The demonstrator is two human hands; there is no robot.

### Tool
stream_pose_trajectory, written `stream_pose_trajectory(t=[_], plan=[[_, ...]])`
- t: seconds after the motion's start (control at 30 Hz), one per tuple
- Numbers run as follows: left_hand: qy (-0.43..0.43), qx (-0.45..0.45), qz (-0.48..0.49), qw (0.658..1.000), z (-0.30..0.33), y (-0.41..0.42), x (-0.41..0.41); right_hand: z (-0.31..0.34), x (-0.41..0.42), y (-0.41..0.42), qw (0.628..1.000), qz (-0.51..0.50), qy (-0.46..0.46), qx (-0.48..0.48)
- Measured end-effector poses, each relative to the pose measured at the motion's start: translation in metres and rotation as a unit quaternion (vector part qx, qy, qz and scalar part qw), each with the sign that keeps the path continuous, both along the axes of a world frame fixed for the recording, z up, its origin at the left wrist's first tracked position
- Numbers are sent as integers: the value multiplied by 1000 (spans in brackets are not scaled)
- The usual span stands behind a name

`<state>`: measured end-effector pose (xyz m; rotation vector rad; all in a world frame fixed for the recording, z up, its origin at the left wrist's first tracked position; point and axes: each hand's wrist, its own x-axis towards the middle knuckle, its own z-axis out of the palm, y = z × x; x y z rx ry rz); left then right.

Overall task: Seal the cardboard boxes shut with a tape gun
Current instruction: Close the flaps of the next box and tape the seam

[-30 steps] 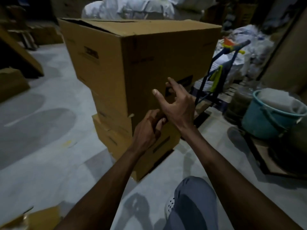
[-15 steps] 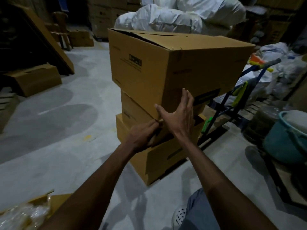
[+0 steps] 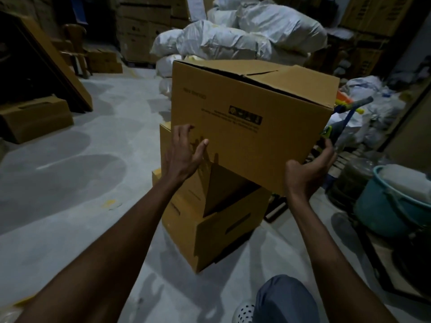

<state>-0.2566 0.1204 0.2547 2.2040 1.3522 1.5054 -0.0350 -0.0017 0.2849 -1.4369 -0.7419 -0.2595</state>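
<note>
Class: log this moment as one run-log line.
left hand: flat on top box | right hand: grips its bottom corner | flaps: untaped | tape gun: unseen

White stuffed sacks (image 3: pixel 245 36) lie heaped on the grey concrete floor (image 3: pixel 70 183) at the back. A teal bucket (image 3: pixel 394 206) sits at the right edge, beside a dark round container (image 3: pixel 349 180). A blue-framed hand cart (image 3: pixel 349 113) with a yellow-tipped handle stands near loose white bags (image 3: pixel 373 101). A grey trouser knee (image 3: pixel 284 299) and a perforated white shoe (image 3: pixel 243 313) show at the bottom.
</note>
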Motion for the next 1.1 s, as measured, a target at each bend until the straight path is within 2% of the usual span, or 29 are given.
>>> stream_pose_trajectory(t=[0.13, 0.27, 0.37, 0.47, 0.57, 0.67, 0.73, 0.8, 0.93, 1.1], plan=[[-62, -41, -14, 997, 12, 7, 22, 14, 24, 3, 998, -28, 45, -46], [-121, -138, -6, 983, 27, 20, 29, 15, 63, -3, 985, -29, 169, -12], [-138, -156, -40, 977, 35, 27, 36, 10, 88, -5, 970, 41, 237, 29], [-175, -187, -18, 966, 47, 37, 41, 26, 83, -10, 942, 122, 296, 96], [-213, -214, -37, 953, 56, 43, 46, 44, 93, -14, 929, 181, 307, 101], [-325, -177, -19, 929, 76, 30, 63, 66, 109, -26, 927, 169, 328, 65], [-380, -187, 1, 906, 105, 20, 71, 81, 114, -34, 929, 154, 335, 22], [-374, -237, -29, 896, 134, 12, 78, 94, 115, -41, 934, 152, 322, -22], [-297, -275, -33, 914, 147, -6, 85, 96, 114, -60, 931, 160, 320, -74], [-388, -204, 60, 897, 143, -50, 96, 93, 115, -97, 920, 199, 336, -31]])
